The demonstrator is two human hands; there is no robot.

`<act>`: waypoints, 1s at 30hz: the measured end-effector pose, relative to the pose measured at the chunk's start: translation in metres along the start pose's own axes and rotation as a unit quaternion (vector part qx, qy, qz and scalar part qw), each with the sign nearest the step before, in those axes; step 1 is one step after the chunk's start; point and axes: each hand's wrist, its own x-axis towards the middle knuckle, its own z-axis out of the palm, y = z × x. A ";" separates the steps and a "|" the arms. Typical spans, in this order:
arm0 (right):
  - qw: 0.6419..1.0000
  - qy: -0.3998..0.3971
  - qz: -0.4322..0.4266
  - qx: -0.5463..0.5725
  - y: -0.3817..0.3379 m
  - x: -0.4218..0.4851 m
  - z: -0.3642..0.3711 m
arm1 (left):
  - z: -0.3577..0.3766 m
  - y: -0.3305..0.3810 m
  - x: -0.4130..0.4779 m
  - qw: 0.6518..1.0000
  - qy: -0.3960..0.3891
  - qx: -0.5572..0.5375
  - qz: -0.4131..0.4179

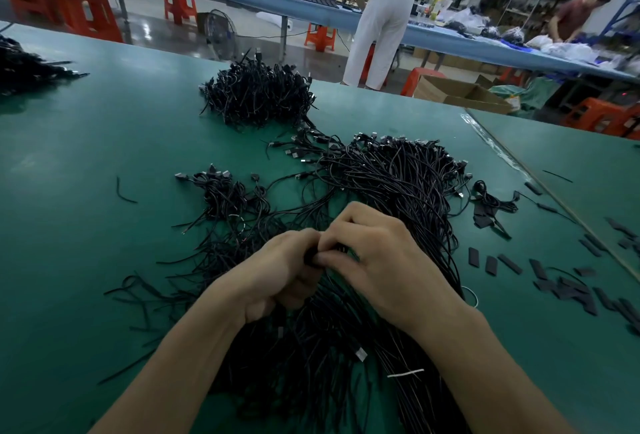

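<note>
While your left hand [273, 274] and right hand [377, 260] both pinch a black cable end [312, 257], fingers curled tight, it looks thin, matte, round.

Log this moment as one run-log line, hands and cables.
left hand: pinches black cable | right hand: pinches same cable | under hands: loose cable bundle on green table | right side: black sleeve pieces

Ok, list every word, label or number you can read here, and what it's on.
None can be read.
On the cardboard box, any print is too blurred to read.
On the black cables and black sleeve pieces on the green table, no print shows.
</note>
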 end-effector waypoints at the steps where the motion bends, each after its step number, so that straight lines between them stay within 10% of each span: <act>1: 1.000 0.010 0.010 0.018 0.002 0.000 0.001 | 0.000 0.001 0.000 1.000 -0.014 -0.023 -0.003; 9: 0.994 -0.022 0.034 0.105 0.016 -0.002 -0.007 | -0.004 0.004 -0.009 0.981 -0.151 0.104 0.066; 30: 0.996 -0.065 0.020 -0.053 0.007 -0.004 -0.004 | 0.009 0.002 -0.007 0.974 -0.072 0.204 0.063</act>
